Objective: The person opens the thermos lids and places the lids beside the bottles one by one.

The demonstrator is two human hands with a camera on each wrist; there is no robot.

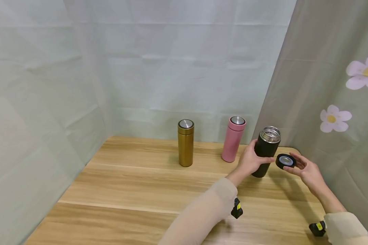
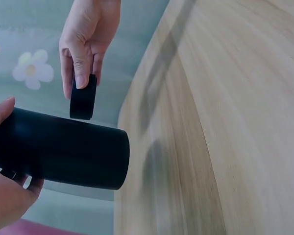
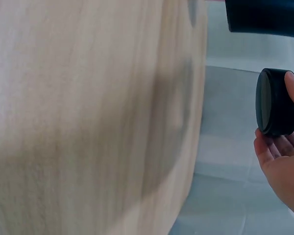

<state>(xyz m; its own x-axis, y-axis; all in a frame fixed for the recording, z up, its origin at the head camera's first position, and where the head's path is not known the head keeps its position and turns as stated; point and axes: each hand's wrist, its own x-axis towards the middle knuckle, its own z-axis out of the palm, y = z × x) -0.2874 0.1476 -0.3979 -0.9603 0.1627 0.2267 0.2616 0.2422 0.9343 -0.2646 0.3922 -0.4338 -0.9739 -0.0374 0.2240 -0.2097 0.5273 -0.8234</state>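
Observation:
My left hand point(image 1: 250, 160) grips a black thermos bottle point(image 1: 265, 148) around its body. The bottle's bare steel neck point(image 1: 270, 134) faces up, and in the left wrist view the bottle point(image 2: 63, 149) is held off the wooden surface. Just to its right, my right hand point(image 1: 308, 172) pinches the black lid point(image 1: 285, 161) between thumb and fingers, with the pale inner side turned up. Between lid and bottle there is a small gap in the left wrist view. The right wrist view shows the lid point(image 3: 277, 102) edge-on in the fingers.
A pink thermos point(image 1: 233, 139) stands, capped, left of the black bottle. Further left is a capped gold thermos point(image 1: 185, 143). They stand near the back edge of the wooden table point(image 1: 125, 190). Pale curtains point(image 1: 178, 68) hang behind and beside it.

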